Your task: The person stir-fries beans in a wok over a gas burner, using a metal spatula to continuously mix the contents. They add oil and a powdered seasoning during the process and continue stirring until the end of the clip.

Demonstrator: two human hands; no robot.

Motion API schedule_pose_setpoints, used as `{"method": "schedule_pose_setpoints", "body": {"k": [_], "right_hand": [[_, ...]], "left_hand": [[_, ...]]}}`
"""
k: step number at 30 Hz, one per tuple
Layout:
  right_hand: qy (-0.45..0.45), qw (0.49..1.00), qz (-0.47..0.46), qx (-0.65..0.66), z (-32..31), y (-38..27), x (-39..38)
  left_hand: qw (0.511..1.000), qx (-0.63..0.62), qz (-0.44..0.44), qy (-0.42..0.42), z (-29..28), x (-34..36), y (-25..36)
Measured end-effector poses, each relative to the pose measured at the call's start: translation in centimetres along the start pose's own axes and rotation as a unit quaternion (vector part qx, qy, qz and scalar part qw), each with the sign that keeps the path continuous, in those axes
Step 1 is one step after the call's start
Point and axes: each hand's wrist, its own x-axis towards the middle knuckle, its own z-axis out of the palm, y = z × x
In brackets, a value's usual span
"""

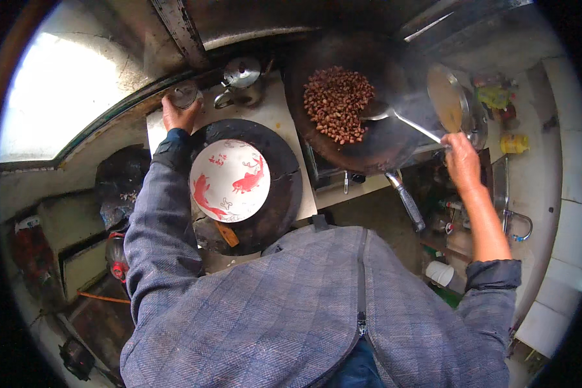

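My left hand (180,113) grips a small clear glass container (185,94) at the back left, beside a steel kettle (241,74). Below them a white plate with red fish (220,168) rests on a round dark board (281,194) with a wooden handle. My right hand (459,155) is closed on the handle of a steel spatula (407,119), whose head is among the brown peanuts (336,100) in a large dark wok (385,64). The wok's handle (407,200) points toward me. Steam hazes the wok's right side.
The wok is on a stove (333,181). A steel pot with a tan inside or lid (446,103) stands right of it. Farther right are a yellow container (514,143), a faucet (520,226) and a white bucket (440,273). A bright window (52,97) is at the left.
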Motion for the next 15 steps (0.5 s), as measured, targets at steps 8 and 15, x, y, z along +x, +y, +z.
{"method": "schedule_pose_setpoints", "body": {"k": [8,15], "right_hand": [[0.081,0.987,-0.069,0.123,-0.1,-6.6,4.0],[0.100,0.909,-0.246,0.321,-5.6,-23.3,8.8]], "left_hand": [[0.946,-0.024,0.316,-0.068,-4.9,-8.5,12.8],[0.914,-0.082,0.360,-0.166,-3.9,-16.3,23.8]]}}
